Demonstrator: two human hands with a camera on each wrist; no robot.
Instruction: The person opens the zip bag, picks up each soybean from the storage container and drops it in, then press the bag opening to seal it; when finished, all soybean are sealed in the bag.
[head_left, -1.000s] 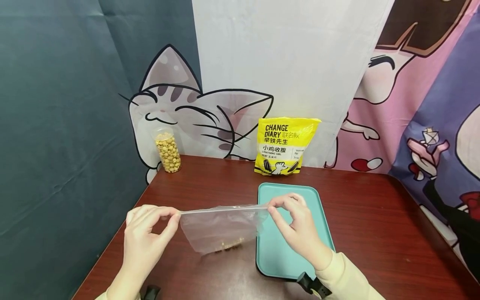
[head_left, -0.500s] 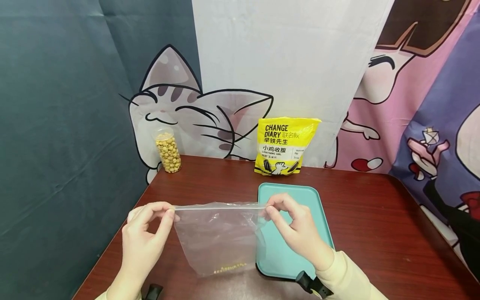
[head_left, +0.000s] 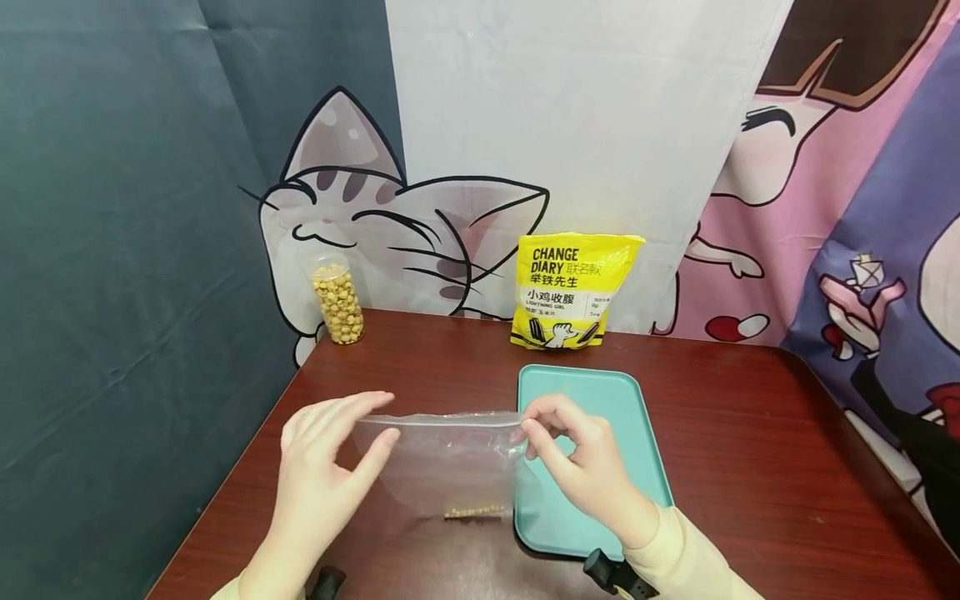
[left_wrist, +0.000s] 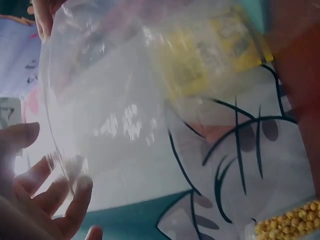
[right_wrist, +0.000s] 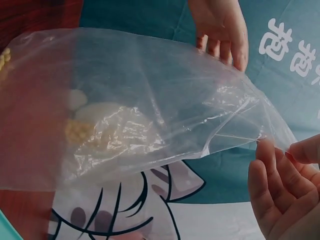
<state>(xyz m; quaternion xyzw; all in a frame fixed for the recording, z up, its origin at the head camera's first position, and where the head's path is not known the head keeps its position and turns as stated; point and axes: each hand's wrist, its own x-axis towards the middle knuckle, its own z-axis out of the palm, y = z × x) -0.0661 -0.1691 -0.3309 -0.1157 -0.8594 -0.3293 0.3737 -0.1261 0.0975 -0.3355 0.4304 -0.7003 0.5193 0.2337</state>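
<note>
A clear zip-lock bag [head_left: 450, 467] hangs in front of me with a thin line of small yellow pieces [head_left: 476, 511] along its bottom. My right hand [head_left: 581, 454] pinches the bag's top right corner between thumb and fingers; the right wrist view shows this hand [right_wrist: 285, 185] at the corner. At the opposite end, my left hand [head_left: 330, 467] has its thumb and fingers spread apart around the top left corner. In the left wrist view, the fingers [left_wrist: 75, 205] lie along the bag's edge, with the thumb standing away from it.
A turquoise tray [head_left: 585, 500] lies on the brown table [head_left: 750, 450], partly behind the right hand. A yellow snack bag [head_left: 573, 292] stands at the back. To its left stands a clear jar of popcorn-like balls [head_left: 337, 304]. Printed cloth [head_left: 585, 108] hangs behind the table.
My left hand has parted its thumb from its fingers, loosening its pinch on the bag's left corner, and moved right. The bag's bottom swung down toward me, then back up. The right hand keeps its pinch.
</note>
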